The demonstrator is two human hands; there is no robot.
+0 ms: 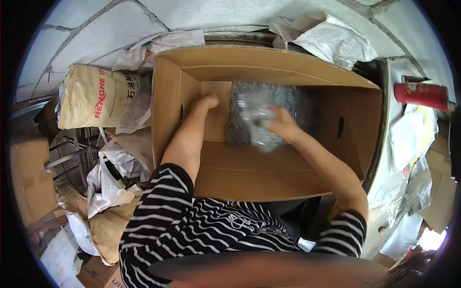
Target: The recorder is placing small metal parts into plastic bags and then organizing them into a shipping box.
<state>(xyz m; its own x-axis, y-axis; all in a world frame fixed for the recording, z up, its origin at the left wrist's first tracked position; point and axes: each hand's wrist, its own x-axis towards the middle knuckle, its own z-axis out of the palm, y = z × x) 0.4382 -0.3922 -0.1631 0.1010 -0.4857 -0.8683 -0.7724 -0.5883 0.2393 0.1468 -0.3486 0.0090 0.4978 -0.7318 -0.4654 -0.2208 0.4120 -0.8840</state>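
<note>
A large open cardboard box [269, 62] fills the middle of the view. Both my arms reach down into it. My left hand [207, 102] presses against a bottom flap [217, 115] at the box's left side, fingers curled on the cardboard. My right hand [282, 124] rests on a clear plastic packet [255, 115] that lies on a sheet of grey bubble wrap [269, 96] on the box floor. The packet is blurred, and its contents cannot be made out. Striped sleeves cover my upper arms.
A tan sack [91, 98] leans left of the box above crumpled bags and paper [113, 173]. White plastic bags [331, 41] lie behind the box. A red cylinder [422, 95] and loose papers [408, 144] sit on the right. A small carton [29, 180] stands far left.
</note>
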